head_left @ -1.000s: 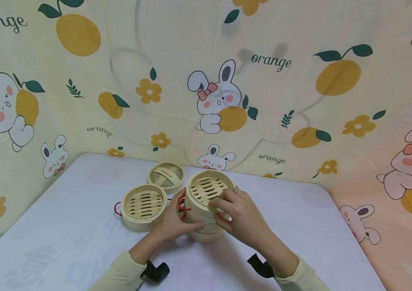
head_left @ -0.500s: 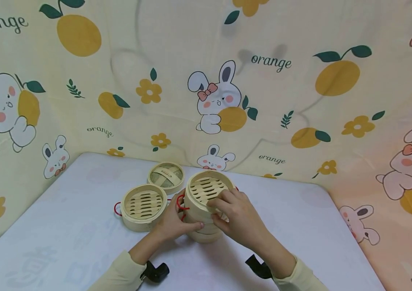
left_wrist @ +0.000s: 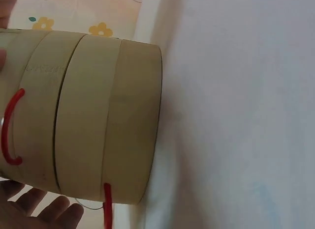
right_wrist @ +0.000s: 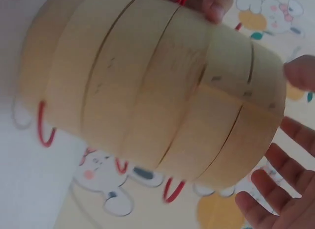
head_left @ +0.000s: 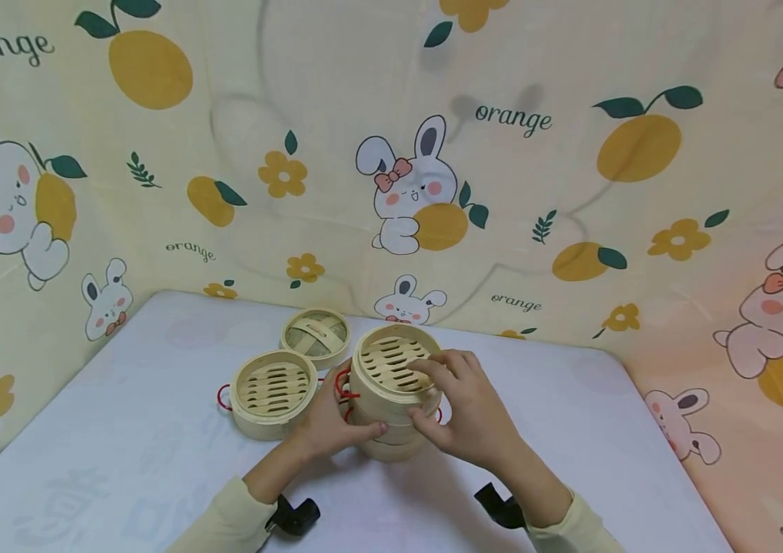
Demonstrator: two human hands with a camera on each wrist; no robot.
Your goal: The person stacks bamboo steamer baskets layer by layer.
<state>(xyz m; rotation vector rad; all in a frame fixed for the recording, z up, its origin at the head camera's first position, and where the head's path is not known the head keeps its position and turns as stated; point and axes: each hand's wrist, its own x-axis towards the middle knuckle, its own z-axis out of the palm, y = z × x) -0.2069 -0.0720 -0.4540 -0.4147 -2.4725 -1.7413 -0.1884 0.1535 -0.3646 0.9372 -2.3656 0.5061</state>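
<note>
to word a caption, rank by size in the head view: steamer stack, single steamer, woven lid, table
1. Table
2. Steamer stack
3. Single steamer
4. Woven lid; it sits farther back, so its true width is unsure.

Head cam. looks fwd. & down from above the near side of white table (head_left: 557, 415) at mid. range, framing steamer stack (head_left: 391, 407) approx. lower ctr., w/ printed backdrop (head_left: 336, 92) beyond. L. wrist cam. is v. close to stack, view turned approx. sideways: base twd. frame R., top cut off at L. edge. R. wrist cam., also v. close, is canted opp., base at frame L.; both share stack's outer wall, tabletop & part of backdrop.
</note>
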